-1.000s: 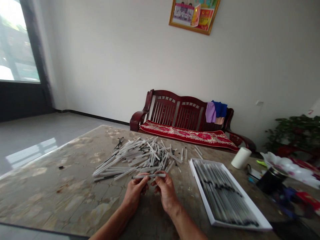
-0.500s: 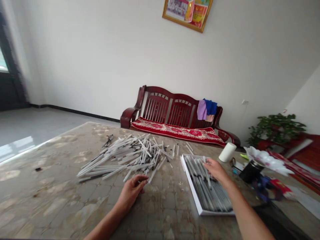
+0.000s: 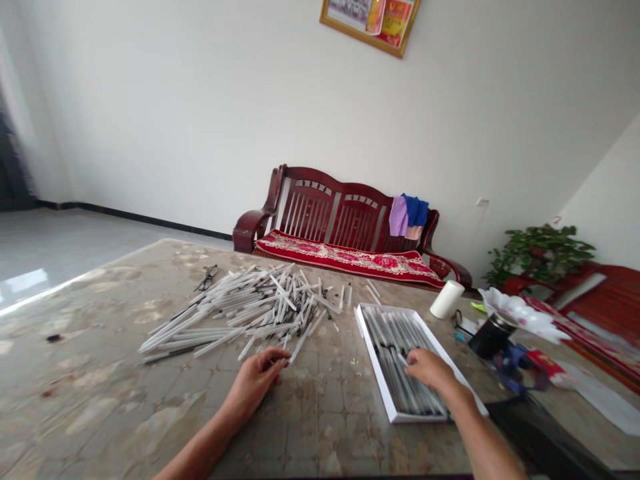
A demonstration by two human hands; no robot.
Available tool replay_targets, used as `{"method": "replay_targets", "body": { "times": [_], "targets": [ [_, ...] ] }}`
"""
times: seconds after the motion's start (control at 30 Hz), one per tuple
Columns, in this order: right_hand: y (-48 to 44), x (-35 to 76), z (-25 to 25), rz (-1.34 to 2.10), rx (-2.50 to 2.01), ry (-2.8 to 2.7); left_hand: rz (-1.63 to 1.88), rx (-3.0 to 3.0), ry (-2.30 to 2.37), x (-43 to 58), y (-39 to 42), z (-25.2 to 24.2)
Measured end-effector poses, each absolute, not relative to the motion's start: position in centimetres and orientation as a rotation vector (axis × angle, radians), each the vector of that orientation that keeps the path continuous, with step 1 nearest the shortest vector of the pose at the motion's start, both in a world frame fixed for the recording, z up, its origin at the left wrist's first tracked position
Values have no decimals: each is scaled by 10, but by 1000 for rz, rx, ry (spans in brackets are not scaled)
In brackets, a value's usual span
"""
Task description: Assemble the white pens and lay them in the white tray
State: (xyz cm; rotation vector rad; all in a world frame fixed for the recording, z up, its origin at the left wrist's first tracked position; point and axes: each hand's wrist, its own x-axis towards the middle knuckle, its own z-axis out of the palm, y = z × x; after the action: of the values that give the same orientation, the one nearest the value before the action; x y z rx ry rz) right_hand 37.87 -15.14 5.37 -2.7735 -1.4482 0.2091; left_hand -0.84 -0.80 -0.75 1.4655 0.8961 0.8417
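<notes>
Head view of the work surface. We saw the left hand [image 3: 253, 383] at the near edge of a loose heap of white pen tubes [image 3: 250, 310], its fingers [image 3: 277, 357] curled inward. Their tips lay at the end of one tube [image 3: 300, 347], and we could not tell whether they grasped it or had released it. The right hand [image 3: 427, 370] lay inside a shallow white tray [image 3: 369, 353], extended over rows of dark-tipped pens [image 3: 387, 333]; whether it clenched any pen could not be told. Tubes in the heap crossed one another, whereas those in the tray lay parallel. We judged that a light fingertip hold, with each piece lifted clear of its neighbours, would best protect that alignment. Reading glasses [image 3: 207, 277] lay beyond the heap on a stone-patterned table top [image 3: 90, 373], and a white cylinder [image 3: 447, 299] and a black jar [image 3: 493, 335] stood past the tray.
</notes>
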Motion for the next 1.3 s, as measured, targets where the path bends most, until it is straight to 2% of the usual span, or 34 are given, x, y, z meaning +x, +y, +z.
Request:
{"method": "replay_targets", "body": {
  "times": [0.4, 0.57, 0.8, 1.0, 1.3],
  "targets": [
    [-138, 372, 51, -4, -2697, -1385, 842, 1462, 889, -9, -7, -12],
    [-105, 375, 60, -82, -2639, -1314, 868, 1446, 898, -8, -8, -9],
    [-47, 384, 60, -89, -2616, -1319, 863, 1454, 881, -8, -7, -11],
    [-41, 383, 55, -61, -2598, -1364, 886, 1472, 856, -6, -8, -15],
    [-18, 297, 53, -57, -2306, -1728, 860, 1524, 844, -5, -9, -18]
  ]
}}
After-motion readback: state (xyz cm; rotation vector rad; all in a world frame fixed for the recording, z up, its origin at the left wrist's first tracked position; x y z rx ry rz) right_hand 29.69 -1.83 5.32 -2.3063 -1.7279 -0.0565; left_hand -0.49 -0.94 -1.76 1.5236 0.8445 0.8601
